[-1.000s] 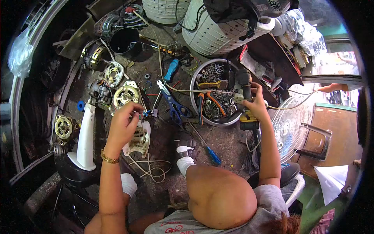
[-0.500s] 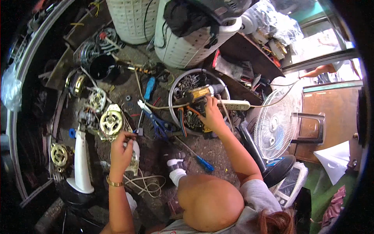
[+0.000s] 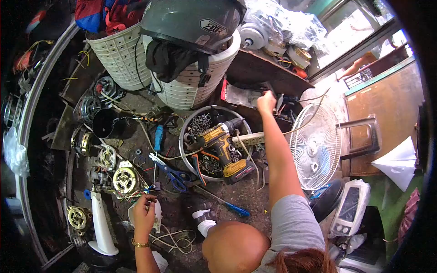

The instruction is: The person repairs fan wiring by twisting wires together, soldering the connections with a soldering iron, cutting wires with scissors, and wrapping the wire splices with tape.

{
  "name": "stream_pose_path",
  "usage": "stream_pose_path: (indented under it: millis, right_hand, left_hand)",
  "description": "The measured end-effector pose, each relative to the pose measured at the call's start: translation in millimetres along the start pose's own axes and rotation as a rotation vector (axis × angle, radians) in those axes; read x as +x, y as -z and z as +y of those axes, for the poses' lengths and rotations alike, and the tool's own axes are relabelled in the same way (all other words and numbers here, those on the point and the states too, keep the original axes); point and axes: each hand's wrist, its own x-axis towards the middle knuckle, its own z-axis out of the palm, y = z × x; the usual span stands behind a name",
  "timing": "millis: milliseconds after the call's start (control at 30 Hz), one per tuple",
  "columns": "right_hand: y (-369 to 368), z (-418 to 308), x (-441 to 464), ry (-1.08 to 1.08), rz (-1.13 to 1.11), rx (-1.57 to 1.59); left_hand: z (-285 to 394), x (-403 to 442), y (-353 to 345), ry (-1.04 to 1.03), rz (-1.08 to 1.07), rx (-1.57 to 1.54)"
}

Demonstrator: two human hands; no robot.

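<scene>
My left hand is closed in a pinch beside a white plastic fan part; whatever its fingertips hold is too small to make out. Just above it lies an open fan motor with thin wires. My right hand reaches far forward into a tool box, its fingers closed near a dark object I cannot identify. Between the hands, a yellow and black cordless drill rests across a metal basin of screws and small hardware. Orange-handled pliers lean on the rim.
Blue-handled scissors and two blue screwdrivers lie on the floor. A white power strip crosses the basin. At right stands a fan grille. A helmet sits on white baskets behind.
My right hand has left the drill and moved forward to the tool box; the drill now lies in the basin. My left hand stays by the white part. The view has shifted.
</scene>
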Motion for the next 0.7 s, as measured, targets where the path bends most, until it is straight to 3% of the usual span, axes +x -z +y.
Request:
stream_pose_path:
  millis: [33, 100, 167, 267, 300, 367, 400, 433, 500, 533, 600, 633, 700]
  right_hand:
    - [-4, 4, 5, -0.083, 0.077, 0.059]
    - [42, -4, 6, -0.175, -0.123, -0.023]
    - [34, 45, 18, 0.000, -0.306, -0.240]
    - [36, 103, 20, 0.117, -0.307, -0.172]
    - [42, 104, 17, 0.156, -0.437, -0.170]
    - [34, 112, 11, 0.219, -0.401, -0.113]
    - [29, 118, 13, 0.270, -0.386, -0.161]
    - [23, 117, 11, 0.331, -0.380, -0.198]
    - [30, 98, 11, 0.277, -0.442, -0.238]
    - [17, 110, 17, 0.343, -0.392, -0.442]
    - [35, 98, 11, 0.365, -0.328, -0.461]
    - [40, 103, 16, 0.362, -0.259, -0.443]
    - [66, 87, 19, 0.160, -0.238, -0.439]
  left_hand:
    - [3, 2, 4, 0.011, 0.011, 0.010]
    - [4, 1, 10, -0.085, 0.066, -0.035]
    - [-12, 2, 15, -0.122, 0.095, -0.045]
    - [-20, 0, 19, 0.006, 0.112, -0.184]
    - [-22, 4, 17, 0.016, 0.116, -0.188]
    - [-26, 6, 16, -0.047, 0.139, -0.110]
    - [-7, 5, 15, 0.075, 0.177, -0.164]
    - [-28, 9, 11, -0.056, 0.208, -0.125]
    - [-20, 10, 14, -0.126, 0.236, 0.009]
    - [-4, 8, 17, -0.018, 0.204, -0.099]
    - [-14, 7, 16, -0.177, 0.303, -0.016]
    - [4, 1, 20, -0.021, 0.323, -0.122]
    - [-9, -2, 23, -0.088, 0.411, -0.100]
